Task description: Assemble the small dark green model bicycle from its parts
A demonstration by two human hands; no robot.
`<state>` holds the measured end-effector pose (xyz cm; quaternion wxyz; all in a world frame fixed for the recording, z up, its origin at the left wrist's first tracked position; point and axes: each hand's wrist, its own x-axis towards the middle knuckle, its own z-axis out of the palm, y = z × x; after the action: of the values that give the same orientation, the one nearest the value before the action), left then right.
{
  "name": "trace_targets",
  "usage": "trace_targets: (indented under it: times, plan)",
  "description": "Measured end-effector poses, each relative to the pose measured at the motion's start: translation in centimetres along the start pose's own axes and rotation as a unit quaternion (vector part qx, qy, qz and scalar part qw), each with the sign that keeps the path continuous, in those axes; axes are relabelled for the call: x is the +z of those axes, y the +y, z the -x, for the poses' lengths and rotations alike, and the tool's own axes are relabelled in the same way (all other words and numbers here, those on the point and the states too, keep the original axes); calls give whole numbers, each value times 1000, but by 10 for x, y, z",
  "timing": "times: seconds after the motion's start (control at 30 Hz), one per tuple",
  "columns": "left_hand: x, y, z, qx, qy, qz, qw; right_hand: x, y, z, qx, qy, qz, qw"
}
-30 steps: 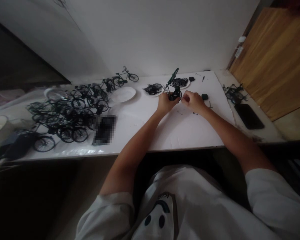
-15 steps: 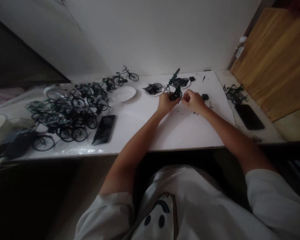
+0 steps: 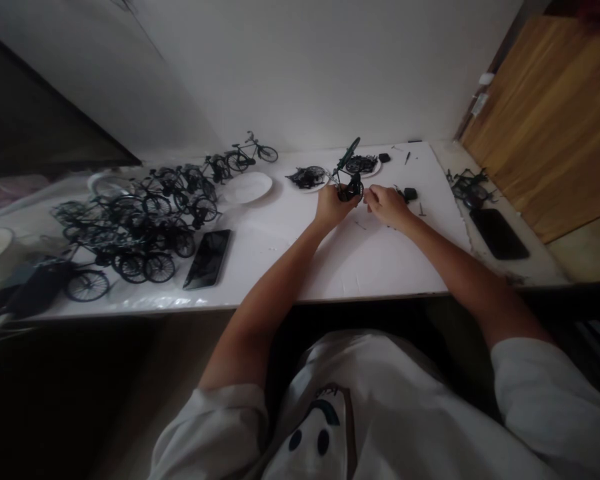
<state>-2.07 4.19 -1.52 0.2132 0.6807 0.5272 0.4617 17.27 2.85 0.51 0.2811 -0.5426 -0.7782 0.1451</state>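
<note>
My left hand [image 3: 331, 206] grips a small dark model bicycle frame [image 3: 349, 179] that stands up off the white table [image 3: 360, 260], one end pointing up and away. My right hand [image 3: 387, 204] is right beside it with pinched fingertips touching the frame's lower part; what they pinch is too small to tell. Behind the hands sit two white plates of small dark parts, a left parts plate [image 3: 307, 178] and a right parts plate [image 3: 363, 164].
Several finished model bicycles [image 3: 130, 223] crowd the table's left. A phone [image 3: 208, 258] lies face up near them, an empty white plate [image 3: 247, 187] behind. Another phone [image 3: 497, 233] and another model bicycle [image 3: 470, 187] sit at the right, by a wooden panel [image 3: 550, 120].
My right hand has shifted slightly and its fingers have loosened a little beside the frame. My left hand and the frame have stayed in place.
</note>
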Motion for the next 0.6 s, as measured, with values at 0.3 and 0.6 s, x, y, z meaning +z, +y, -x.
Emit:
trace_targets:
  times: [0.3, 0.6]
  plan:
    - [0, 3, 1, -2, 3, -20, 1000, 5, 2, -1, 0, 35, 6, 999]
    - [0, -2, 2, 24, 18, -92, 995, 8, 4, -2, 13, 15, 2, 1000]
